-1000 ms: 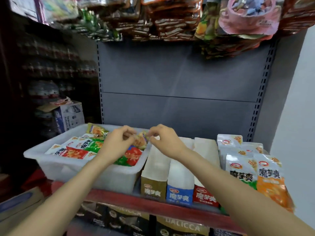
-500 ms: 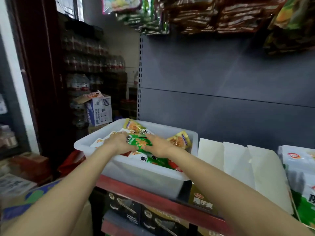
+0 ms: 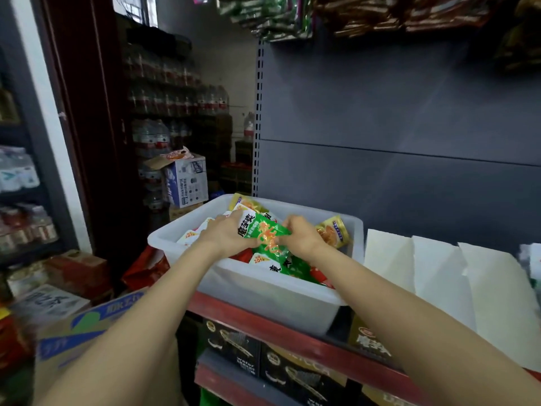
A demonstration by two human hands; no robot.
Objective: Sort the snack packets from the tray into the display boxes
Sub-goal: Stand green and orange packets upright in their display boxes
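A white plastic tray [image 3: 263, 291] stands on the red-edged shelf, filled with several snack packets in green, red, yellow and white. Over it, my left hand [image 3: 225, 235] and my right hand [image 3: 301, 234] both grip a green snack packet [image 3: 265, 231], one at each end, lifted slightly above the pile. A yellow packet [image 3: 333, 232] leans on the tray's far right corner. To the right stand the display boxes [image 3: 439, 276] with their white flaps up; their insides are hidden.
The grey shelf back panel [image 3: 395, 127] rises behind the tray. Bagged goods hang overhead [image 3: 336, 13]. Dark boxes [image 3: 234, 347] sit on the lower shelf. Cartons [image 3: 187, 180] and stacked bottles fill the floor and shelves at left.
The view has swung left from the display boxes to the tray. Both hands moved from holding a small packet to gripping a green packet, now raised a little higher.
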